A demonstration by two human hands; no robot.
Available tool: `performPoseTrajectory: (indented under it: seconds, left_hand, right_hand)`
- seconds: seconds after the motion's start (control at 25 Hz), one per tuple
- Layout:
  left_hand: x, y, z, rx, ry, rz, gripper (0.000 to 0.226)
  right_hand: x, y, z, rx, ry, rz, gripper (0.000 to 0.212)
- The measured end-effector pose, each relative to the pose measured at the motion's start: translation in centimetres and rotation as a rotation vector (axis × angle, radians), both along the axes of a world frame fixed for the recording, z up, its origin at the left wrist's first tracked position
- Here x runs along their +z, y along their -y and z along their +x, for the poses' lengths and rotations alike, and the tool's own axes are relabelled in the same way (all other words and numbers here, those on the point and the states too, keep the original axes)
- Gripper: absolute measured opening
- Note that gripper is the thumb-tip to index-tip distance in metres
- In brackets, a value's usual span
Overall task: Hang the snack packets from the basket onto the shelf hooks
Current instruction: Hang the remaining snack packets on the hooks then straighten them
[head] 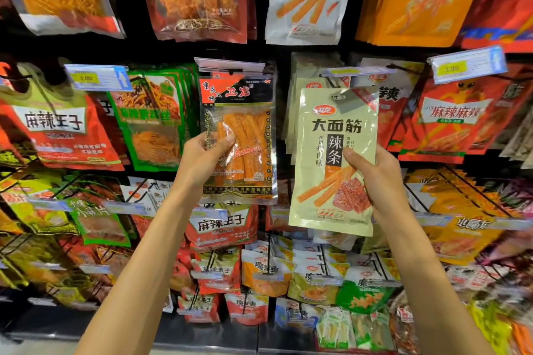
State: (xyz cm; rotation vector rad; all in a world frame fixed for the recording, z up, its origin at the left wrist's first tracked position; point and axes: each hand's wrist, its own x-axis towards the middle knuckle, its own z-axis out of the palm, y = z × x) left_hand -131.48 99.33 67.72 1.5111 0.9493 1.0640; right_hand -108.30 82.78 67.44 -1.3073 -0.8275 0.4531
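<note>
Two bare hands reach up to a far wall of hanging snack packets, each holding one packet upright. At left, the left hand [207, 157] grips a clear-fronted packet [245, 135] with a red and black header. The thumb lies across the front and the fingers curl behind its left edge; orange sticks show through the film. Its top edge sits just under a clear price holder [230, 65], and whether it already hangs on a hook cannot be told.

At right, the right hand [380, 181] pinches a pale cream packet [328, 138] printed with large black characters, thumb on the front near the right edge, fingers hidden behind. This packet stands with its long side up, leaning slightly, and the hand holds it at about mid-height on its right side.

What matters for the next move is at the top. The packet's hang hole [335, 97] lies above and a little left of the right hand, just below a dark wire hook [330, 82] that juts toward the viewer under a yellow-marked price strip [353, 70]. Hole and hook tip look very close, but blur hides whether the wire has entered the hole.

The right hand appears nearer to that hook, so the coming move would likely be to slide the hole along the wire, pushing toward the far wall. The basket is out of view.
</note>
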Motion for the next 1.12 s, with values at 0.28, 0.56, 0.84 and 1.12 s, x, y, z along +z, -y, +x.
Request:
performPoseTrajectory:
  seconds: [0.28,0.56,0.84,1.12]
  left_hand:
    - [0.4,-0.2,0.9,0.01,0.024,-0.024,0.014]
    - [0.4,-0.2,1.4,0.046,0.028,-0.012,0.018]
    - [0.1,-0.5,1.3,0.039,0.029,-0.01,0.015]
    - [-0.5,-1.8,1.5,0.039,0.02,-0.008,0.026]
  right_hand:
    - [0.3,-1.2,1.7,0.01,-0.018,0.01,0.025]
    - [0.4,-2.1,2.1,0.058,0.006,0.005,0.027]
    - [0.0,-4.3,3.5,0.086,-0.008,-0.012,0.027]
    - [0.6,-9.0,6.1,0.009,0.026,-0.102,0.025]
